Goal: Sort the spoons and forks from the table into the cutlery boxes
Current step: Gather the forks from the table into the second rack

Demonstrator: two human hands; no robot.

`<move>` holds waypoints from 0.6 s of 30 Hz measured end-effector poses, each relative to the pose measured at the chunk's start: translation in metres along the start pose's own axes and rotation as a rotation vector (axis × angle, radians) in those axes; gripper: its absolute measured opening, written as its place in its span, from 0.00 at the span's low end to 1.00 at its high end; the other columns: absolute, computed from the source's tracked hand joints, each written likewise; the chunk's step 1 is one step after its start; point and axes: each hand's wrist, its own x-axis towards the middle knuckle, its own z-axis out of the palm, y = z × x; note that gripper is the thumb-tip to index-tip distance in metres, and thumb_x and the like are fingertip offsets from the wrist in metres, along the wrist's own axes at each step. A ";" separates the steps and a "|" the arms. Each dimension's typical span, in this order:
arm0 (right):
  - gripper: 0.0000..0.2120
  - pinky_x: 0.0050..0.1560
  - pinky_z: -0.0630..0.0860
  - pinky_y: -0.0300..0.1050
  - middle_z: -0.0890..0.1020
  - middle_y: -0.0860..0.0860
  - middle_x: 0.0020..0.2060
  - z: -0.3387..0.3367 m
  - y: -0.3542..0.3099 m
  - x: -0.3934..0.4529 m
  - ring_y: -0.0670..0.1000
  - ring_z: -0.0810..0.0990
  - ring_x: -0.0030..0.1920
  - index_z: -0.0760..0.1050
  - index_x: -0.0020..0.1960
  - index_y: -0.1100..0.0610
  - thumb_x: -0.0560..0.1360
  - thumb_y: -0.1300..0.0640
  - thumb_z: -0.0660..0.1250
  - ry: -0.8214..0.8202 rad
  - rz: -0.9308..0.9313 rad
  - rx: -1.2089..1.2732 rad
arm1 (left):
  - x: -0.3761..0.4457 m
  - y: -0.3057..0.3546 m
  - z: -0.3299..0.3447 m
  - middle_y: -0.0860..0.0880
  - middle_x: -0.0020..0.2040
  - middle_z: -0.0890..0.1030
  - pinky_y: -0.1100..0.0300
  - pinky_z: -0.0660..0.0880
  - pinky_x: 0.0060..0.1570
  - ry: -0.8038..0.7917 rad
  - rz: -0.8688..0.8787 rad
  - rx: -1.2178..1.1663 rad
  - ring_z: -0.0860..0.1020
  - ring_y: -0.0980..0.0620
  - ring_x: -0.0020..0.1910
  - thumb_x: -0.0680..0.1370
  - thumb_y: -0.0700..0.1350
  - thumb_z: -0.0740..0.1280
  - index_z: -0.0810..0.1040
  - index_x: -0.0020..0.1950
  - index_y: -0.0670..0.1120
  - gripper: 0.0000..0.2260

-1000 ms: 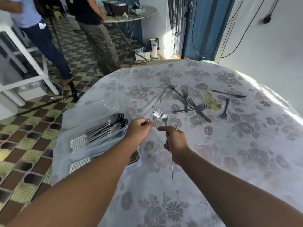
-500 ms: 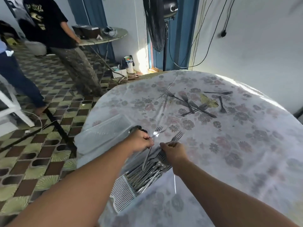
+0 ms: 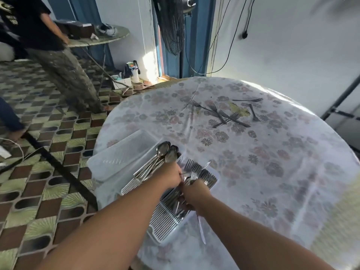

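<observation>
Two clear plastic cutlery boxes stand at the table's left edge. The spoon box (image 3: 130,187) holds a bundle of spoons (image 3: 164,152). Beside it, the fork box (image 3: 165,223) holds several forks (image 3: 204,175). Both my hands hover over the fork box. My left hand (image 3: 171,177) grips a fork whose tines point away over the box. My right hand (image 3: 194,192) grips another fork, its handle (image 3: 201,230) sticking out below my wrist. Several loose forks (image 3: 222,116) lie crossed at the far side of the floral tablecloth, with two more (image 3: 253,113) to their right.
A clear lid or empty tray (image 3: 120,152) lies left of the spoon box. The round table (image 3: 292,172) drops off to a tiled floor on the left. A person's legs (image 3: 68,75) stand there by a small side table (image 3: 101,38). Cables hang on the wall.
Both hands carried their forks from mid-table leftwards and down over the fork box. My view swung left, bringing the boxes under my hands.
</observation>
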 end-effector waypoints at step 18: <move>0.12 0.56 0.80 0.56 0.79 0.56 0.46 -0.011 -0.018 0.019 0.56 0.78 0.45 0.72 0.38 0.53 0.80 0.59 0.61 0.274 -0.077 0.090 | -0.018 -0.009 0.003 0.49 0.48 0.84 0.54 0.75 0.47 0.190 0.157 0.072 0.81 0.46 0.48 0.81 0.51 0.67 0.80 0.52 0.52 0.05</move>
